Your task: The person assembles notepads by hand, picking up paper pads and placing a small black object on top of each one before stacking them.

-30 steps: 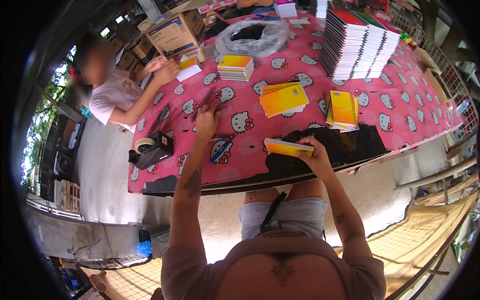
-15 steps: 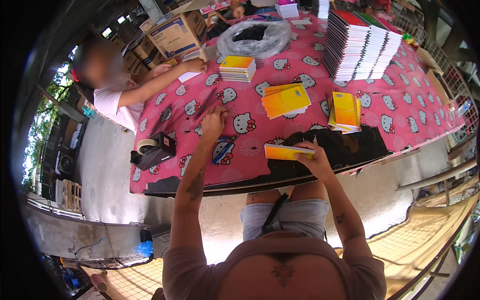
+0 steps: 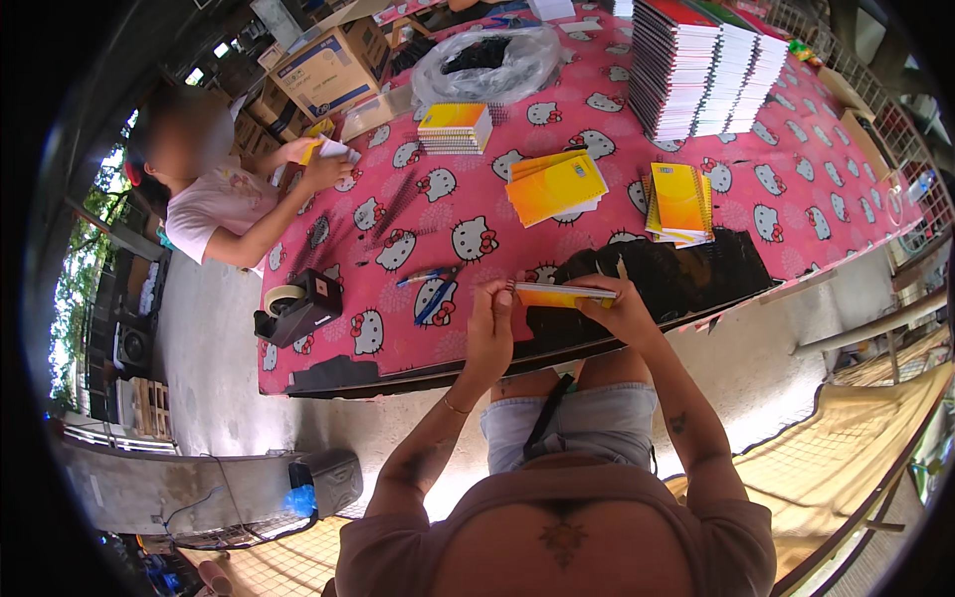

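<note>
Over the black patch at the table's near edge, my right hand [image 3: 614, 306] grips a small yellow-orange notebook [image 3: 557, 297] by its right end. It is held edge-up, with its white page edges showing. My left hand [image 3: 489, 323] is closed at the notebook's left end, fingertips pinched together; what lies between them is too small to make out. Left of that hand, blue pens [image 3: 436, 301] lie on the pink cloth. Beyond my hands are a fanned pile of yellow notebooks [image 3: 559, 187] and a smaller pile of spiral-bound yellow ones [image 3: 678, 202].
A black tape dispenser [image 3: 300, 306] stands at the near left. Loose black spiral coils [image 3: 396, 211] lie beyond it. Farther back are a yellow notebook stack [image 3: 455, 129], a clear plastic bag [image 3: 487, 65] and tall notebook stacks [image 3: 686, 75]. A co-worker [image 3: 224, 189] handles paper at left.
My left hand has come back from near the coils and pens to the notebook's left end. My right hand still holds the notebook. The co-worker's hands have drawn nearer to their body.
</note>
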Demonstrator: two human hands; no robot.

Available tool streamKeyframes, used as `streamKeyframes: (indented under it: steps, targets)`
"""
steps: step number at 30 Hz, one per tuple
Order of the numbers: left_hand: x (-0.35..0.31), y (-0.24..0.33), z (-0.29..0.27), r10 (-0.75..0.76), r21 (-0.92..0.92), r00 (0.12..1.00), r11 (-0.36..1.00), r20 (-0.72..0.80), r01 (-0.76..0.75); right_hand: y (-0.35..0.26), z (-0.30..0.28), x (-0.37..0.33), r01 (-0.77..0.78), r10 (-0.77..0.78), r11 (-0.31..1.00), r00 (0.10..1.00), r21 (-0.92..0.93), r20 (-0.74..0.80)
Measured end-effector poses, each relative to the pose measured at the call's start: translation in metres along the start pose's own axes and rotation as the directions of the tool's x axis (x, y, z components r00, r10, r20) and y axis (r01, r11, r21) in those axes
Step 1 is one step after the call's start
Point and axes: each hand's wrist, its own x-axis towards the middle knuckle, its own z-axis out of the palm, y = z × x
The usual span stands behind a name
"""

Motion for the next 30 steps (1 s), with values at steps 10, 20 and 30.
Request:
streamKeyframes:
  steps: [10,20,30]
  targets:
    - [0.011,0.04,-0.019,-0.121,-0.1,0.978,0.989,-0.172,0.105,-0.007,0.001,-0.001,-0.009,0.009,1.0,1.0,-0.004,0.001]
    - [0.02,0.032,-0.038,0.182,0.34,0.982,0.921,0.05,-0.188,0.002,0.0,0.0,0.029,-0.029,1.0,0.999,-0.004,0.017]
    - [0.044,0.038,-0.045,0.216,0.224,0.948,0.937,0.236,-0.269,-0.005,-0.005,-0.003,0.018,-0.015,0.999,0.997,-0.029,0.073]
